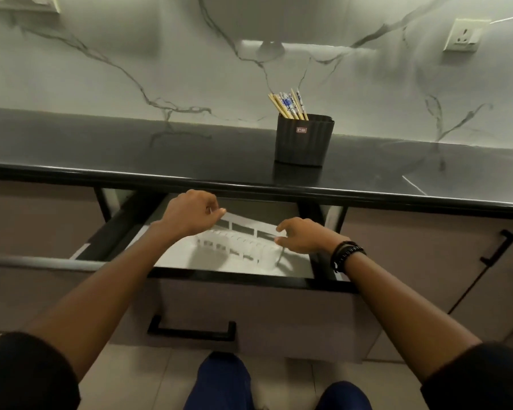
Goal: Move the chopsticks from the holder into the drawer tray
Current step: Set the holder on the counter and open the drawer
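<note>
Nearest to me is the open drawer [249,315], with the white tray [237,261] sitting inside it. Both my hands are on that tray. My left hand [190,214] is curled tight and pinching its far left corner, which looks lifted a bit. My right hand [302,235] has its fingers bent onto the right edge, and as far as I can see it's pinching there too. So neither hand is carrying any chopsticks.

The chopsticks [288,106] are all in the black holder [304,143], which stands on the dark counter [160,149] past the drawer, well apart from my hands.

Stuff I reckon could go wrong from here:
- The tray seems to sit crooked. If I leave it tilted, the chopsticks could slide to one end or slip under it.
- The holder looks light and the sticks lean to one side. If I yank a bunch out at an angle, I could tip the whole thing over on that glossy counter.
- If I grab too many at once, some will probably drop past the drawer onto the floor.

As for writing, there's a small red and white sticker [301,130] on the holder, but it's too tiny to read. The blue on the chopsticks looks like pattern, not text.
</note>
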Demonstrator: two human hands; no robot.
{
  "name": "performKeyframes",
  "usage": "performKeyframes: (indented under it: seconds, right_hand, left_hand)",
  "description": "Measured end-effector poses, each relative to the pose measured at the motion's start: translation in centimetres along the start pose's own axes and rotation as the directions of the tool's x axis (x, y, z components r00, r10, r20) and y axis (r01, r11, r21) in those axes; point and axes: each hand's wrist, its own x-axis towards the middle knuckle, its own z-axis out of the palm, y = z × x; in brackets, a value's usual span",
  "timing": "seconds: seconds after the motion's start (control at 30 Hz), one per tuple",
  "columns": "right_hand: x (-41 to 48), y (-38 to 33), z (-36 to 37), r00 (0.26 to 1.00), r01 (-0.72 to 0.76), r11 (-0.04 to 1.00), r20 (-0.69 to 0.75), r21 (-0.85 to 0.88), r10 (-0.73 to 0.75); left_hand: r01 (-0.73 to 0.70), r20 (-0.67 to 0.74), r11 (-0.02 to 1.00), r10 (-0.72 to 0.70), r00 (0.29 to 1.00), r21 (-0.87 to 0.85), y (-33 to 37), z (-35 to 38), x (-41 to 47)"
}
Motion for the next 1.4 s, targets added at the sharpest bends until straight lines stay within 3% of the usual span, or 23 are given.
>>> performKeyframes:
  seconds: [0.13, 0.33, 0.6, 0.67, 0.73, 0.83, 0.97, 1.1, 1.2, 1.4]
  right_hand:
    - [2.0, 0.4, 0.7, 0.999, -0.035, 0.998, 0.030, -0.043, 0.037]
    - [4.8, 0.8, 2.6, 0.997, -0.067, 0.997, 0.033, -0.042, 0.068]
    - [5.2, 1.7, 2.8, 0.995, -0.069, 0.998, -0.071, 0.010, 0.070]
    - [4.6, 1.4, 1.3, 0.981, -0.047, 0.999, -0.188, -0.015, 0.043]
    - [4.2, 0.9, -1.3, 0.937, 0.007, 0.999, -0.348, 0.043, 0.008]
    - [4.3, 0.3, -6.1, 0.825, 0.129, 0.983, -0.564, 0.129, -0.034]
    - [7.0, 0.6, -13.4, 0.649, 0.214, 0.962, -0.760, 0.171, -0.009]
    - [9.8, 0.9, -16.3, 0.576, 0.214, 0.956, -0.816, 0.202, 0.043]
    - [12.9, 1.6, -18.8, 0.604, 0.165, 0.965, -0.794, 0.206, 0.066]
    - [18.6, 2.4, -23.0, 0.817, -0.077, 0.974, -0.546, 0.214, 0.185]
  left_hand:
    - [0.146, 0.178, 0.982, -0.166, 0.970, 0.118, -2.9, 1.2, 1.5]
    - [0.314, 0.436, 0.937, -0.350, 0.829, 0.154, -5.8, 3.3, 0.7]
    - [0.300, 0.355, 0.919, -0.378, 0.855, 0.256, -5.8, 2.3, 0.5]
    - [0.266, 0.204, 0.918, -0.332, 0.921, 0.293, -4.6, 1.5, 0.5]
    - [0.191, -0.050, 0.958, -0.185, 0.982, 0.213, -3.1, 0.5, 1.0]
    - [-0.018, -0.283, 0.998, 0.037, 0.958, 0.067, -0.7, -0.8, 2.9]
    - [-0.038, -0.197, 0.999, 0.037, 0.980, 0.002, 1.3, -1.6, 8.8]
    - [0.062, -0.028, 0.996, -0.060, 0.998, 0.062, 1.3, -0.5, 10.5]
    - [0.045, -0.049, 0.987, -0.038, 0.998, 0.152, 1.2, 0.8, 11.7]
    - [-0.017, -0.021, 0.965, 0.024, 0.999, 0.261, 0.3, 0.6, 13.6]
